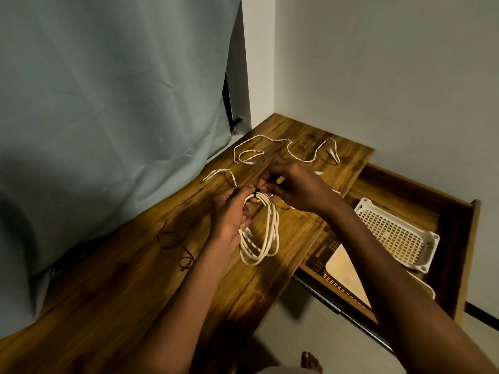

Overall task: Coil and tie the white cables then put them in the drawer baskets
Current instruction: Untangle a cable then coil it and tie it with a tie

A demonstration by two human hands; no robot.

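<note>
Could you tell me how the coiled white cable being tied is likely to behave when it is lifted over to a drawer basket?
The coiled white cable hangs in slack loops from both hands, so it is probably floppy and light. The left hand and right hand pinch a dark tie at its top; once secured, the loops should probably stay together. Hanging loops could snag the white basket.

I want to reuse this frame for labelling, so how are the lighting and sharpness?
Head view: dim, warm light; the hands cast a dark shadow on the wooden table; the coiled cable is slightly soft; wide-angle bending shows at the curtain; the white basket in the drawer stays readable.
</note>
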